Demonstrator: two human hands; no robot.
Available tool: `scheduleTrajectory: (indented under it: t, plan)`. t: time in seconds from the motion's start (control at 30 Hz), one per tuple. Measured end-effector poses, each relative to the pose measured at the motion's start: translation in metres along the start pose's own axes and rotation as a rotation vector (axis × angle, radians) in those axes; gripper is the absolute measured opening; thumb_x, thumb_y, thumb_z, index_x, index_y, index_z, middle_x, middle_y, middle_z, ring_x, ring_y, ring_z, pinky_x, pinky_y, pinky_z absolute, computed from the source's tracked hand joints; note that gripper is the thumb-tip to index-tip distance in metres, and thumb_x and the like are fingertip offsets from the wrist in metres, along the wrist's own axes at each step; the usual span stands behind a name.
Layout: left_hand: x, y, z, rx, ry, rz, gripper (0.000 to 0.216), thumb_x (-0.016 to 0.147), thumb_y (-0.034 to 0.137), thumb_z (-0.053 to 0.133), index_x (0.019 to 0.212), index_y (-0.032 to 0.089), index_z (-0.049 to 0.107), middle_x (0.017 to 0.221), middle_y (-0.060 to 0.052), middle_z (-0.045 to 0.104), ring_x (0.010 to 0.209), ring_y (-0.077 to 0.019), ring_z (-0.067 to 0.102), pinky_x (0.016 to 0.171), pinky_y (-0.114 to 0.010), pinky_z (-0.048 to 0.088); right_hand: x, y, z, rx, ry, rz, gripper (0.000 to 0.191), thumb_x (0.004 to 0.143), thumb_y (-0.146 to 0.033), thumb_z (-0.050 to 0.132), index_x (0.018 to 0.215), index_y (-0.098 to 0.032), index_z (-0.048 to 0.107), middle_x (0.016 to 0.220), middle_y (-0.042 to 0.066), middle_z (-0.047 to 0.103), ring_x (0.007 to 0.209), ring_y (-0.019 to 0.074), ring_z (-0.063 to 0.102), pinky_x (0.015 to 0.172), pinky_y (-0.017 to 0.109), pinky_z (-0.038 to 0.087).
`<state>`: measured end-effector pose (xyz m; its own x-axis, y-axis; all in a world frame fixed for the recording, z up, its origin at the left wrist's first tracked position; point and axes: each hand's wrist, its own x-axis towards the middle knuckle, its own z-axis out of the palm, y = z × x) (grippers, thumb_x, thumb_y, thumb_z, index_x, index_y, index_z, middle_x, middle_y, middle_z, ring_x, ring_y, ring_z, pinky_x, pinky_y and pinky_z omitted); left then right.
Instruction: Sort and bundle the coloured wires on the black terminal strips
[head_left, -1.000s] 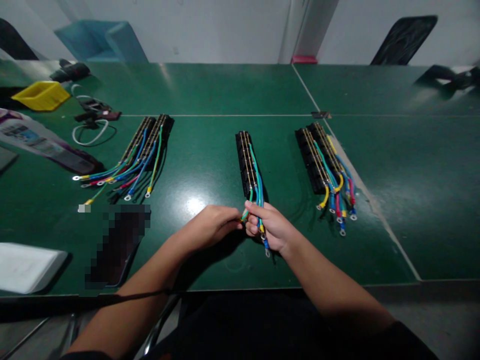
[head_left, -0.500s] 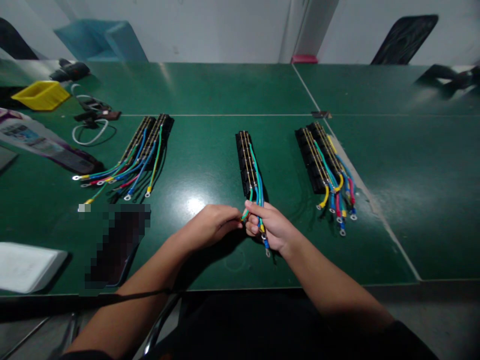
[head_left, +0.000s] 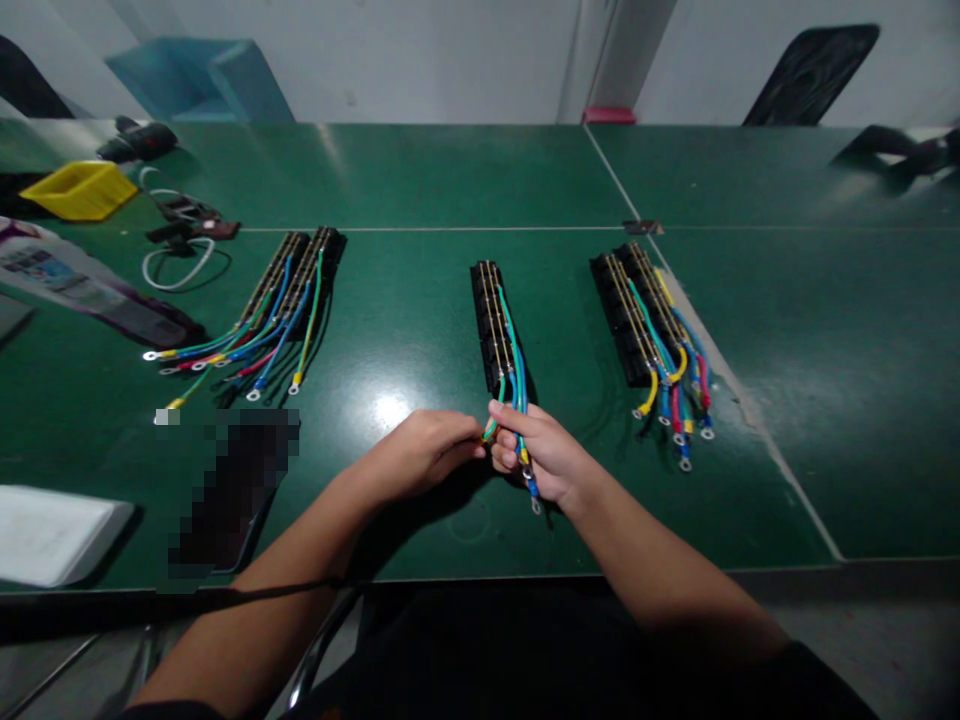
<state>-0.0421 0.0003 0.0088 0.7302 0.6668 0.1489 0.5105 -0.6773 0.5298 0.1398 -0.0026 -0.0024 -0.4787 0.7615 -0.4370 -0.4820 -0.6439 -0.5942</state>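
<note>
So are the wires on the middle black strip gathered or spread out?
Mostly gathered: the right hand closes around several wires together, while one green wire bends aside to the left hand.

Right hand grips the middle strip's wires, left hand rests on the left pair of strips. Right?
No, the left hand isn't on the left pair. The head view shows its fingertips at a green wire, apparently pinching it, beside the right hand. The right hand does grip the wires of the middle strip.
</note>
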Motion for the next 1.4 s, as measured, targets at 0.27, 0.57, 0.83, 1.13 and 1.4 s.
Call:
scheduleTrajectory:
  t: [0.27, 0.57, 0.83, 1.13, 1.4]
  plan:
    - [-0.002, 0.011, -0.011, -0.143, -0.006, 0.008, 0.02, 0.09, 0.035, 0.054, 0.092, 0.015, 0.057, 0.073, 0.0, 0.058, 0.063, -0.0112, 0.05, 0.06, -0.024, 0.037, 0.0, -0.001, 0.0, -0.001, 0.023, 0.003, 0.034, 0.07, -0.034, 0.077, 0.068, -0.017, 0.046, 0.042, -0.008, 0.047, 0.034, 0.0053, 0.043, 0.035, 0.016, 0.033]
    - [-0.003, 0.007, -0.011, -0.153, 0.097, 0.003, 0.024, 0.086, 0.037, 0.062, 0.096, 0.016, 0.06, 0.077, 0.0, 0.064, 0.066, -0.0106, 0.056, 0.062, -0.022, 0.041, 0.0, 0.001, 0.001, -0.069, 0.089, -0.022, 0.033, 0.071, -0.033, 0.075, 0.067, -0.018, 0.046, 0.041, -0.01, 0.044, 0.032, 0.0049, 0.041, 0.032, 0.016, 0.032]
    - [-0.001, 0.005, -0.008, -0.13, 0.158, 0.131, 0.016, 0.089, 0.031, 0.059, 0.094, 0.016, 0.063, 0.083, -0.004, 0.067, 0.072, -0.0119, 0.06, 0.065, -0.022, 0.045, 0.001, 0.007, 0.006, -0.286, 0.148, -0.121, 0.033, 0.073, -0.036, 0.07, 0.063, -0.018, 0.044, 0.043, -0.008, 0.045, 0.034, 0.0035, 0.041, 0.036, 0.014, 0.033]
    - [-0.002, 0.01, -0.013, -0.177, 0.161, 0.074, 0.013, 0.089, 0.028, 0.058, 0.086, 0.016, 0.063, 0.078, -0.002, 0.069, 0.068, -0.0112, 0.061, 0.064, -0.022, 0.044, 0.002, 0.012, 0.007, -0.392, 0.184, -0.117, 0.03, 0.074, -0.037, 0.068, 0.064, -0.018, 0.046, 0.044, -0.007, 0.046, 0.036, 0.0056, 0.043, 0.035, 0.016, 0.034]
    - [-0.002, 0.009, -0.011, -0.139, 0.152, 0.074, 0.015, 0.089, 0.03, 0.056, 0.088, 0.016, 0.063, 0.078, -0.002, 0.068, 0.069, -0.0119, 0.06, 0.065, -0.023, 0.043, 0.002, 0.012, 0.007, -0.39, 0.159, -0.117, 0.03, 0.075, -0.038, 0.066, 0.065, -0.018, 0.047, 0.045, -0.007, 0.045, 0.036, 0.0052, 0.041, 0.036, 0.016, 0.033]
